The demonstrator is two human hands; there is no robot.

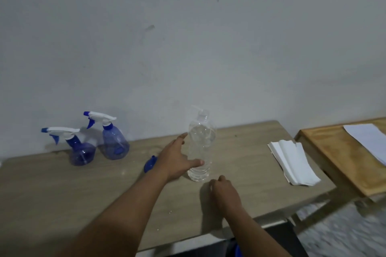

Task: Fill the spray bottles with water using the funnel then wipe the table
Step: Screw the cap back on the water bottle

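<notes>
No legible text anywhere — no labels, brands, numbers or signs. The clear water bottle (201,148) carries no label, and both blue spray bottles (113,142) are plain. The stacked white paper towels (292,161) and the white sheets (367,140) on the side table show blank faces — any print too blurred to make out.

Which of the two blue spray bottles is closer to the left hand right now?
The rear spray bottle, standing upright nearer the wall, is closer to the left hand. The front spray bottle sits further left and leans.
</notes>
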